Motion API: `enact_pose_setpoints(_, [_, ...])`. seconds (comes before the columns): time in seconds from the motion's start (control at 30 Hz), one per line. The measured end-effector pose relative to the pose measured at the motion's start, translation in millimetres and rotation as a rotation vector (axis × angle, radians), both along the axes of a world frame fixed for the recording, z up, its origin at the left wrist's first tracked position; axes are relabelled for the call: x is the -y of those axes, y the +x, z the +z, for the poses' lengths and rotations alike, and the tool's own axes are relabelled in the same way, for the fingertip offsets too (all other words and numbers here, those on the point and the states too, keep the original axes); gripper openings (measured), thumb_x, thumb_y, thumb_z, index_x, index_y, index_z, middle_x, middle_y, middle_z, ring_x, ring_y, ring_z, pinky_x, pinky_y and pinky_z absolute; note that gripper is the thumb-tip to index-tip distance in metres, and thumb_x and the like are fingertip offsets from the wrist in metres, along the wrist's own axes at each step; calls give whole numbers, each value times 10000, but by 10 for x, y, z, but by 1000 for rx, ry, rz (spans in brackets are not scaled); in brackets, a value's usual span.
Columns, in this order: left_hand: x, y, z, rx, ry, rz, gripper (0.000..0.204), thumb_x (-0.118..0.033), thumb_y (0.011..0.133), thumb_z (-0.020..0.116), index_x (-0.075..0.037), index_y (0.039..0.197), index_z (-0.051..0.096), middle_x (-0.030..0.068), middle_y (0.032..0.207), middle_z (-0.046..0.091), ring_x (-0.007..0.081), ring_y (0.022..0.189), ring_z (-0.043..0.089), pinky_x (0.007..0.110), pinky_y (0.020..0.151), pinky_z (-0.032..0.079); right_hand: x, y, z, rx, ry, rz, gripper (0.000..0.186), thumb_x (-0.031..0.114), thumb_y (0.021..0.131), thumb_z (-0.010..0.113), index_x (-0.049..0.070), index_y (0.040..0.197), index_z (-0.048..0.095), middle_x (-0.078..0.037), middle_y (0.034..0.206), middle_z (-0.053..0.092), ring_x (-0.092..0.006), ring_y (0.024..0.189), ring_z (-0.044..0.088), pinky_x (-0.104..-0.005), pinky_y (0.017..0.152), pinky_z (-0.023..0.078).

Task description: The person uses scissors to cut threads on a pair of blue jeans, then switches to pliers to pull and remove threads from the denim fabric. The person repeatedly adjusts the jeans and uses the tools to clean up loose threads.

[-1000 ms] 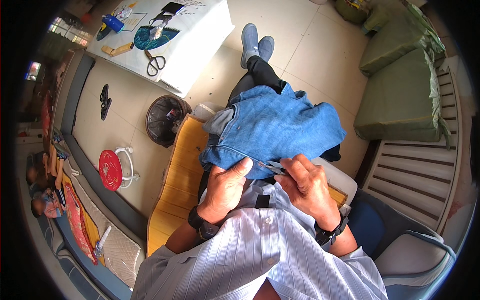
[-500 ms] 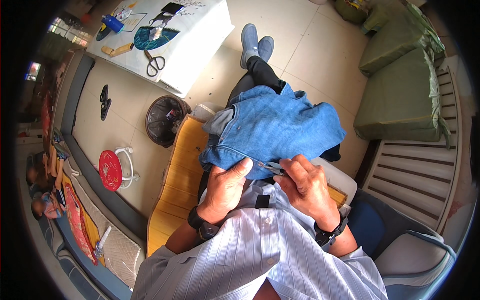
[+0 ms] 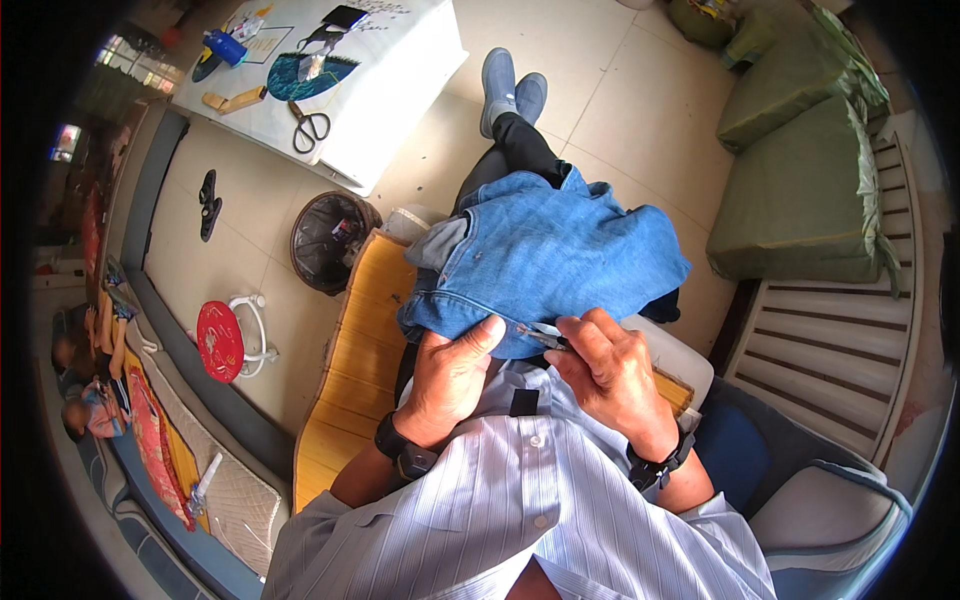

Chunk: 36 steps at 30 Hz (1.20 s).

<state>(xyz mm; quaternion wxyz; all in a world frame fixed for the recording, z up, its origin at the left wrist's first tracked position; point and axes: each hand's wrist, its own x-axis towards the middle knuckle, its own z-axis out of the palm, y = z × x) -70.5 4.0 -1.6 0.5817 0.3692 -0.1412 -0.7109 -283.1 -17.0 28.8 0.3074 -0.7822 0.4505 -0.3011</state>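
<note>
A blue denim garment [image 3: 560, 255] lies bunched across my lap, with a grey patch of cloth showing at its left side. My left hand [image 3: 450, 375] pinches the garment's near edge, its thumb lying on top of the denim and its fingers hidden beneath. Between the thumb and fingers of my right hand [image 3: 610, 365] is a small pair of metal snips [image 3: 545, 335]. Their pointed blades stand slightly apart and reach left over the denim, close to a small frayed spot by my left thumb. The handles are mostly covered by my fingers.
Scissors [image 3: 308, 127] and a blue bottle [image 3: 226, 47] are on the white table [image 3: 400, 90]. A lined waste bin [image 3: 330, 245] stands beside the bamboo-matted seat [image 3: 345, 370]. Left lies a red stool [image 3: 220, 342]; green covered cushions [image 3: 800, 200] are at right. Two people [image 3: 100, 415] are far left.
</note>
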Motion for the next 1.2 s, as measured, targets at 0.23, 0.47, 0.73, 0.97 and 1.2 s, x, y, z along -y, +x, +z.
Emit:
enact_pose_setpoints(0.23, [9,0,5,2,13,0,476,-23,1018,677,-1,1476,550,102,1440,619,218,1315,593,392,1164,444,-5,-9,-60,3,-10,20,318,36,842,842,8,1113,679,-124,840,613,-319,633,630,-407,565,488])
enact_pose_setpoints(0.47, [-5,13,-31,-8,37,12,456,-12,1016,681,-11,1457,566,93,1412,635,210,1287,608,387,1145,463,-1,7,-68,15,-23,21,319,30,836,845,6,1107,677,-123,835,608,-314,636,628,-403,560,484])
enact_pose_setpoints(0.73, [-6,4,-28,-17,42,23,448,-6,1013,683,-16,1448,575,92,1406,638,212,1280,612,393,1142,469,8,-3,-120,20,-39,33,304,38,842,845,6,1095,680,-116,816,592,-309,628,613,-402,552,472])
enact_pose_setpoints(0.97, [-6,15,-40,-39,36,14,429,-10,1013,685,-15,1431,591,93,1400,640,216,1281,613,397,1144,465,4,-23,-156,281,170,30,243,60,871,843,-9,1063,711,-115,838,659,-280,709,647,-376,637,503])
enact_pose_setpoints(1.2, [-20,18,-73,-48,27,18,440,3,1014,673,-15,1444,583,96,1416,635,224,1300,606,407,1165,450,22,-67,-130,381,326,54,230,90,899,834,-12,1068,716,-116,837,663,-273,724,644,-374,662,505])
